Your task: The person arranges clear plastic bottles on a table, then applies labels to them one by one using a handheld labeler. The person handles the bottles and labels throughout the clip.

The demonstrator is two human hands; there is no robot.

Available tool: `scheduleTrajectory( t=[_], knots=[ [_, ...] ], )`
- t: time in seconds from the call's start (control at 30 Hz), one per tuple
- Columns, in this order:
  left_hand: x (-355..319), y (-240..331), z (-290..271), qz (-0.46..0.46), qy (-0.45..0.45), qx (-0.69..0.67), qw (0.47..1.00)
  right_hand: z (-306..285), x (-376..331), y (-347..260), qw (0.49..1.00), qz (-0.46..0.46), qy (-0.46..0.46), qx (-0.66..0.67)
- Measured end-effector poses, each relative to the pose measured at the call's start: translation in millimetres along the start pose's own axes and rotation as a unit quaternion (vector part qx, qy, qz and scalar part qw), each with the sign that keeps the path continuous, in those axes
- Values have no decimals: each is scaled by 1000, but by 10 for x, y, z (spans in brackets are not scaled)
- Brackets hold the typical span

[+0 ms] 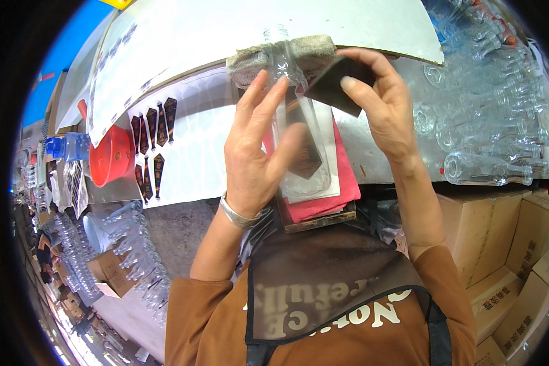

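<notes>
A clear glass bottle (281, 58) lies in front of me, its neck propped on a rolled, stained cloth (316, 52) and its base toward me. On its upper side is a dark, pointed label (305, 160). My left hand (254, 143) reaches over the bottle's left side, fingers stretched and apart, the thumb above the label. Whether its fingers touch the glass I cannot tell. My right hand (385, 100) pinches a flat, dark, squarish scraper (341, 85) between thumb and fingers. One corner of it points at the bottle's shoulder. Pink cloth (346, 177) and white padding lie beneath the bottle.
On a white sheet (198, 140) at left lie several dark tie-shaped labels (161, 125). Beyond them stands a red plastic container (111, 160). Many clear bottles (485, 168) crowd the table's right side. Cardboard boxes (479, 232) are stacked below right. A white board (213, 27) spans the far side.
</notes>
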State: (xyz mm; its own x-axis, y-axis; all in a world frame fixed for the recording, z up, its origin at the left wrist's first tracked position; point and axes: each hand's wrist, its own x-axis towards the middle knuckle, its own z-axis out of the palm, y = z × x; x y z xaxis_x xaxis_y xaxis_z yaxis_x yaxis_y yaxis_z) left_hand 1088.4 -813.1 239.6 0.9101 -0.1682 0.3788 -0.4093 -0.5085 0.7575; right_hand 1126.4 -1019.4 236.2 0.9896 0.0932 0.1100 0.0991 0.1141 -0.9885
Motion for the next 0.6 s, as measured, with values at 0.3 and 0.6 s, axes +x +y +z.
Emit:
scheduleTrajectory(
  t=[0.3, 0.6],
  knots=[
    [-33, -29, 53, -41, 18, -85, 995, 158, 509, -310, 945, -201, -40, -256],
    [-28, 21, 68, -56, 25, -82, 995, 251, 519, -480, 905, -222, -106, -346]
  ],
)
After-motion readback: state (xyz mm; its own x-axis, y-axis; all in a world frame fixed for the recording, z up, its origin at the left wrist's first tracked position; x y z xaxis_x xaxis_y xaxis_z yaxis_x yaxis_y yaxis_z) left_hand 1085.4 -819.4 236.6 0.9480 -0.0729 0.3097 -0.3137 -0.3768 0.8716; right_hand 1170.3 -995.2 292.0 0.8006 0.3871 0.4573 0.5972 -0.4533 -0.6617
